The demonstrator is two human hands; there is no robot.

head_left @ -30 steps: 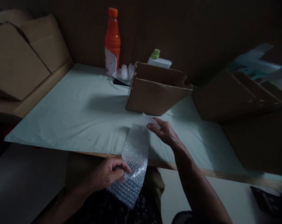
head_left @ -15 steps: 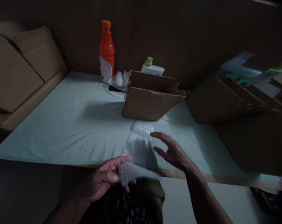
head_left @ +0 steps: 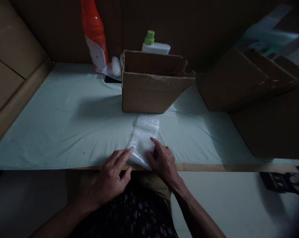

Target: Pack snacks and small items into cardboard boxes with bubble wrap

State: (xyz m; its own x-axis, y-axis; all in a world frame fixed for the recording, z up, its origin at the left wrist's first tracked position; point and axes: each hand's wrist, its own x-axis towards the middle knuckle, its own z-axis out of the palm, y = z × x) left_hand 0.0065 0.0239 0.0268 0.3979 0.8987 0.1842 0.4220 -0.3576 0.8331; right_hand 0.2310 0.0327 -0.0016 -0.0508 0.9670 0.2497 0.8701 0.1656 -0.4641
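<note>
A folded strip of clear bubble wrap [head_left: 142, 137] lies on the cloth, its near end reaching the table's front edge. My left hand [head_left: 112, 173] is at its lower left side, fingers stretched and thumb apart, with the fingertips at the wrap's edge. At the right side, my right hand [head_left: 163, 162] rests its index finger and thumb on the wrap, spaced apart; its other fingers are partly hidden. Just beyond the strip stands a cardboard box [head_left: 144, 94] with its top uncovered.
Behind the box are a white bottle with a green cap [head_left: 155, 48], an orange bottle [head_left: 93, 33] and a clear plastic piece [head_left: 116, 66] on a dark flat item. Cardboard boxes flank the pale green cloth [head_left: 90, 132]; the right one [head_left: 233, 76] holds plastic items.
The loose end of bubble wrap that my left hand held up now lies folded down on the strip. My right hand has come down onto the wrap. The view has tilted downward.
</note>
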